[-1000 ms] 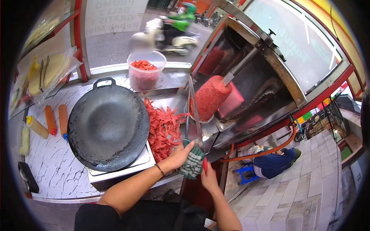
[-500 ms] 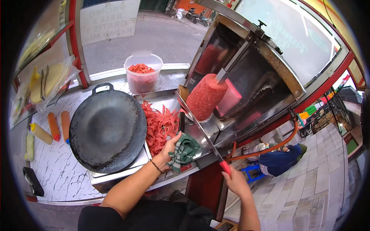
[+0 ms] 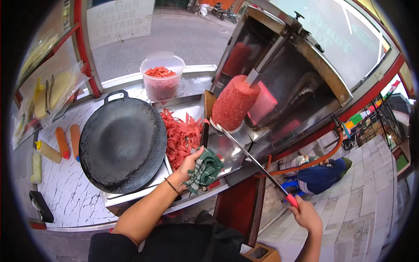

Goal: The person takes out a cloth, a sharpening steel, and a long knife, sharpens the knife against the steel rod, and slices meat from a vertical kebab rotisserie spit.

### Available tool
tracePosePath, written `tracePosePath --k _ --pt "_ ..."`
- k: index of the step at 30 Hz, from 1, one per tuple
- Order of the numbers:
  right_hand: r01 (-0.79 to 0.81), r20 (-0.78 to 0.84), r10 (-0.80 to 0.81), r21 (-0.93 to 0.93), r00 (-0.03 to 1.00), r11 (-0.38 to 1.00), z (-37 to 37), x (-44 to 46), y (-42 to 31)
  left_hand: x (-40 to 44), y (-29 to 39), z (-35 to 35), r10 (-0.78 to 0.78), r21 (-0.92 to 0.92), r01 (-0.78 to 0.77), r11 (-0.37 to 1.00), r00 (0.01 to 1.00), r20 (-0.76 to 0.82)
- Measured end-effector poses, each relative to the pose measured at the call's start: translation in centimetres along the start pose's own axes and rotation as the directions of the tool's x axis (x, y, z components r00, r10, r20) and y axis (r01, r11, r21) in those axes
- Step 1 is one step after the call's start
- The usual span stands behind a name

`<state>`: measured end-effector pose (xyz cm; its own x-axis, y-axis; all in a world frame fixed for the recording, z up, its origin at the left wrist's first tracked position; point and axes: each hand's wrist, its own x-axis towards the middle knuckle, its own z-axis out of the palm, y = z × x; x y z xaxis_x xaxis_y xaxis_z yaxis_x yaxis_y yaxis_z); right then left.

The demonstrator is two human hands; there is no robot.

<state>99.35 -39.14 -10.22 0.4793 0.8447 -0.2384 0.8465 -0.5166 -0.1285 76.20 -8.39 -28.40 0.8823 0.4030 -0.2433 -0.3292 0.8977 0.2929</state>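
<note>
My left hand (image 3: 188, 168) is closed around a bunched green checked cloth (image 3: 206, 169), just in front of a metal tray. Shaved red meat strips (image 3: 180, 136) fill that tray. In my right hand (image 3: 307, 215) is the red handle of a long thin knife (image 3: 259, 166), held out to the right. The blade slants up and left, its tip at the lower edge of a red meat cone (image 3: 235, 103); whether it touches cannot be made out. The cone is on a metal spit (image 3: 268, 56) in an upright grill (image 3: 301, 83).
A large black pan (image 3: 124, 142) stands left of the tray. Behind it is a clear plastic tub (image 3: 162, 81) with more meat strips. Sauce bottles (image 3: 62, 143) lie on the marbled counter (image 3: 65, 192). An orange hose (image 3: 323, 159) runs below the grill; a seated person (image 3: 322, 177) is beyond it.
My right hand has moved right and down, drawing the knife away so its tip is now at the cone's base. My left hand and the cloth have hardly moved.
</note>
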Motion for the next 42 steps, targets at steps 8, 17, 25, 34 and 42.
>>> tracePosePath --k 8,17,25,34,42 --pt "0.110 0.058 -0.117 0.120 0.991 0.987 -2.5 0.7 1.1 -3.3 0.0 -0.3 -0.084 0.193 0.094 0.977 0.995 -0.058" --pt "0.418 -0.416 -0.209 0.513 0.885 0.750 10.0 9.3 -6.7 -2.5 -5.9 -0.7 0.253 0.774 -0.194 0.603 0.966 0.045" --pt "0.396 -0.491 -0.031 0.663 0.871 0.636 8.8 18.9 -16.1 -1.8 -7.5 -1.4 0.260 0.792 -0.222 0.569 0.962 0.083" --pt "0.389 -0.442 -0.048 0.726 0.896 0.568 15.7 18.3 -14.0 -2.7 -6.3 0.1 0.286 0.796 -0.244 0.554 0.954 0.093" --pt "0.382 -0.491 0.003 0.681 0.871 0.624 19.8 14.2 -13.5 -2.8 -4.9 0.9 0.315 0.806 -0.263 0.531 0.944 0.100"
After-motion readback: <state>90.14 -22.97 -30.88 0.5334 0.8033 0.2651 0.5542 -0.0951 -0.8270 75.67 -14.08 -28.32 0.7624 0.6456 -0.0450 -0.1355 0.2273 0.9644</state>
